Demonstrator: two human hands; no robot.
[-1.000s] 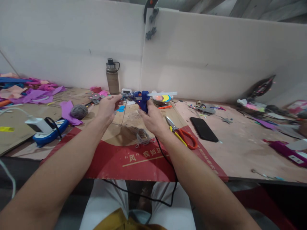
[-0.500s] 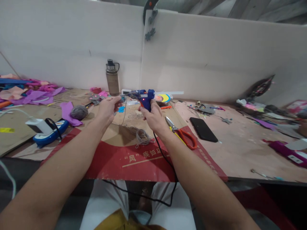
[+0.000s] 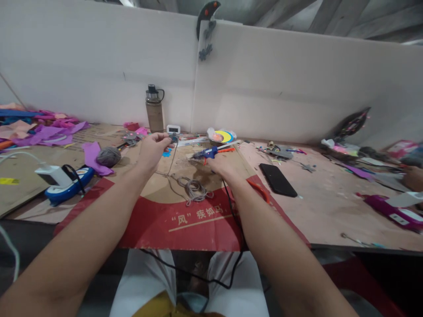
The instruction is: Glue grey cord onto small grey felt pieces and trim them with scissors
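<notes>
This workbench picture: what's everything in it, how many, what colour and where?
water bottle: one, grey-brown, back
small display: one, white, beside bottle
round container: one, partly yellow, back centre
glue gun: one, blue, centre
small piece: one, bluish grey, left fingertips
string coil: one, grey, centre
yarn ball: one, grey, left
scraps: uncounted, mostly purple and pink, far left
power strips: two, blue left, purple right
charger: one, white, on blue strip
scissors: one pair, red handle, partly hidden by right forearm
phone: one, black, right
star: one, grey, right
cardboard: red and brown, front
wall panels: two, white, behind
Other bits: too small to name
left hand: one, bare, centre-left
right hand: one, bare, at glue gun
</notes>
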